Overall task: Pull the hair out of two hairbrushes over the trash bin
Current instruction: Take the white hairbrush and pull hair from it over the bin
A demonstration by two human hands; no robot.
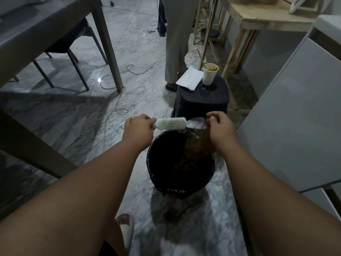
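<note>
Head view shows my left hand (137,129) wrapped around the handle of a white hairbrush (170,123), its grip closed on it, with the bristled head pointing across toward my right hand (219,128). That right grip is pinched shut on a clump of brown hair (198,145), which hangs straight down from the fingers into the mouth of the black-lined trash bin (184,189) directly below both hands. The brush sits just beside the right fingers, above the far rim of the bin, and its bristles look mostly clean from here, though fine strands would be too small to tell. I judge this as the drop step for the first brush: the hair is off and held over the bin. Next I would loosen the right pinch so the clump falls inside, then check the bristles for leftovers. A second brush is not in view, so I would have to find it.
</note>
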